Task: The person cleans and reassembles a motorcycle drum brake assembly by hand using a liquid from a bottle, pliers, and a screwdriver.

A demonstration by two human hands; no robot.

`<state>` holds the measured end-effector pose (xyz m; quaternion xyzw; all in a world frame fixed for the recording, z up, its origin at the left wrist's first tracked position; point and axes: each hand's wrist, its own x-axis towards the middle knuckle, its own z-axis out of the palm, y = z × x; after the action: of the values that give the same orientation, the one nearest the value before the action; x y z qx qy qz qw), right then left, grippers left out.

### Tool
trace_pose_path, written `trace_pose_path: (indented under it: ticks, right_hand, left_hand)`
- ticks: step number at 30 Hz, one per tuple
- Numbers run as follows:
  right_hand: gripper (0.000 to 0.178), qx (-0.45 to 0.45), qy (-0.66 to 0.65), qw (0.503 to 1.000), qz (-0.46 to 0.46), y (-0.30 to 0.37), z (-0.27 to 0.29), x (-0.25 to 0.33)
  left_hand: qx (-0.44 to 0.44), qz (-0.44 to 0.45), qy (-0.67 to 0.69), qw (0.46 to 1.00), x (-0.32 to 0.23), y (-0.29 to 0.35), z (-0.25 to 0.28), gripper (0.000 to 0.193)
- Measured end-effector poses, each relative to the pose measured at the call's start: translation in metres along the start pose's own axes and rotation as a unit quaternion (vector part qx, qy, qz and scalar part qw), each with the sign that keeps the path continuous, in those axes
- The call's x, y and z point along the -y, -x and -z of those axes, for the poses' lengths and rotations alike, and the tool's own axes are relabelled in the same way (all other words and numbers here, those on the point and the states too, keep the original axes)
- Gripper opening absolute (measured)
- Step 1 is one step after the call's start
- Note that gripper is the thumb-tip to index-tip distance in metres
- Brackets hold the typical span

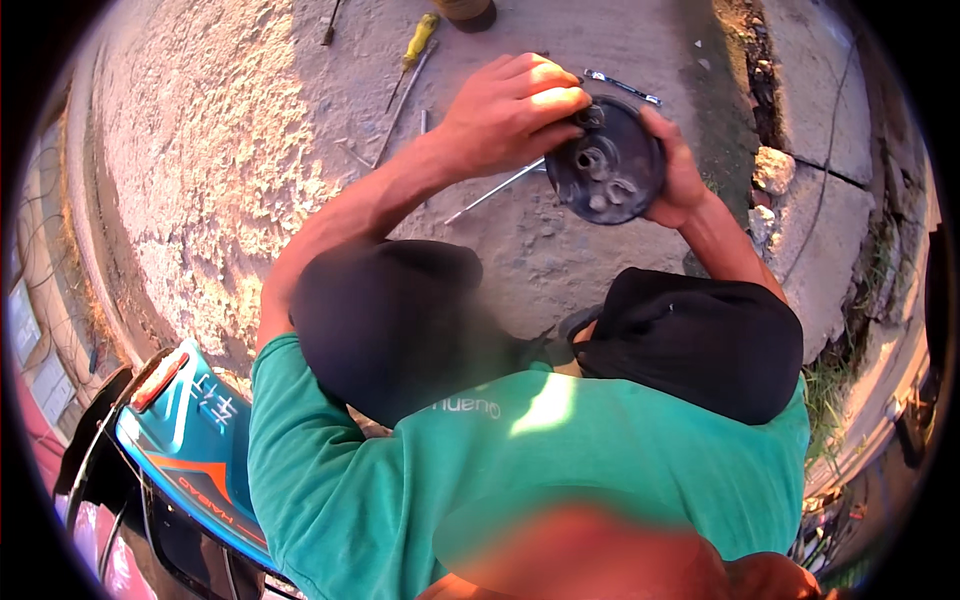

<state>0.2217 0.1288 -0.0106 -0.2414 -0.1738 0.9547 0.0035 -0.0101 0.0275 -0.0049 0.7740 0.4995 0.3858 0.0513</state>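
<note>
Material: dark metal, greasy-looking. That round disc (606, 160) sits upper centre-right of the frame, held up over the concrete (200, 150), not resting on anything.

Left hand (510, 110): your fingers are curled over the disc's upper-left rim, pinching at a small part there. Can't tell what exactly is between the fingertips.

Right hand (678, 165): cupped round the disc's right edge from behind, gripping it steady, palm hidden.

Handling: I'd guess it's stiff and fairly heavy for its size, and probably slick from oil, so keep your hold on the rim rather than the face. The hub and lugs in the middle look like they'd snag a finger. Not fragile, I'd say, but a drop on concrete wouldn't do it any favours.

Nearby: yellow screwdriver (418, 42) at upper centre, a thin rod (490, 192) lying on the ground just under your left wrist, a shiny wrench (622, 86) peeking out above the disc.

Labels: no packages in view. Lower left of the frame there's a teal panel (195, 440) with white characters and an orange stripe, plus a red reflector (158, 380) at its upper end. Your green shirt (420, 470) has small pale lettering on the chest, lower centre.
</note>
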Motion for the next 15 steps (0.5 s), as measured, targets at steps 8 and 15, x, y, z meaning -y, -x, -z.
trace_pose_path:
  ticks: [8, 15]
  right_hand:
    - [0.055, 0.031, 0.151, 0.987, 0.047, -0.009, 0.009, -0.002]
    - [0.057, -0.016, 0.223, 0.973, 0.052, -0.010, 0.020, -0.008]
  left_hand:
    - [0.007, 0.115, 0.070, 0.991, -0.005, 0.009, 0.005, 0.038]
    - [0.055, 0.198, 0.062, 0.977, -0.016, 0.004, -0.001, 0.032]
